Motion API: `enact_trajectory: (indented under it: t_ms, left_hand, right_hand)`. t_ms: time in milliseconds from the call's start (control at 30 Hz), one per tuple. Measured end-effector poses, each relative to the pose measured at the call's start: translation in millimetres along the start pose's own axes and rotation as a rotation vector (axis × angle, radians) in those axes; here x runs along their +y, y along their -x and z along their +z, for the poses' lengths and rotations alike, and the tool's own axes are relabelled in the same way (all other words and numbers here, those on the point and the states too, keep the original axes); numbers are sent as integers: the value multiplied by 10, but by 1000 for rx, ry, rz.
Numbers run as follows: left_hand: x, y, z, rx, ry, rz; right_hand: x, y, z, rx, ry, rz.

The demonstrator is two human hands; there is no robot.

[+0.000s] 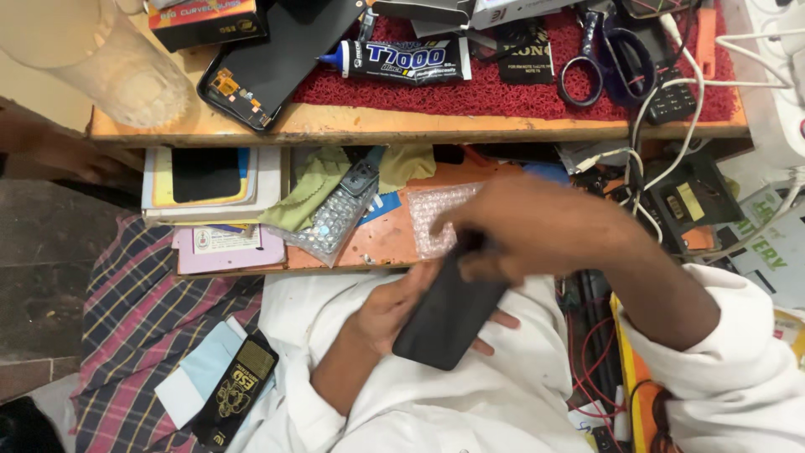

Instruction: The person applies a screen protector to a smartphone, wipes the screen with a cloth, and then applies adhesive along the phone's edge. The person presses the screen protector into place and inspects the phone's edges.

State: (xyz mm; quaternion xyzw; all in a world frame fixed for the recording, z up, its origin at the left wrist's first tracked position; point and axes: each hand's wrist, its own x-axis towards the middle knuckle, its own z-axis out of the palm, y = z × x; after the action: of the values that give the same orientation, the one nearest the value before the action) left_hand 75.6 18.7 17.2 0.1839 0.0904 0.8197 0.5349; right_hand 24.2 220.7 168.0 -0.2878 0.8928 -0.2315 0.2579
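Over my lap, my left hand point(394, 310) cradles a black phone point(449, 312) from beneath, fingers point(503, 320) curled up around its far edge and clamped on it. My right hand point(528, 226) comes down on the phone's upper end — it is motion-blurred, its fingers closed on that end, though how they pinch it I cannot tell. The phone tilts, lower end toward my white shirt point(436, 411). Just beyond the hands, a sheet of bubble wrap point(436, 216) lies on an orange shelf point(386, 239) under the wooden worktop point(352, 126). On the worktop sit a black glue tube point(402, 60) on a red mat point(503, 92), blue-handled scissors point(608, 54) and a dark phone screen panel point(277, 63). Beside my left leg — a black flat packet point(235, 390) on checked cloth point(142, 327).
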Motion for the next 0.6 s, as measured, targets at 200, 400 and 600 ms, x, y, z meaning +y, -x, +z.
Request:
enact_trajectory:
  t_ms: [200,400,600]
  left_hand:
    - [157,434,231,127,102,500]
    - [309,424,268,264,140,742]
    - [285,320,271,295,167,745]
  right_hand:
    - [-160,335,648,601,-280,522]
    - [-42,-125,1994,499,-139,243]
    - [20,414,1217,838,-171,103]
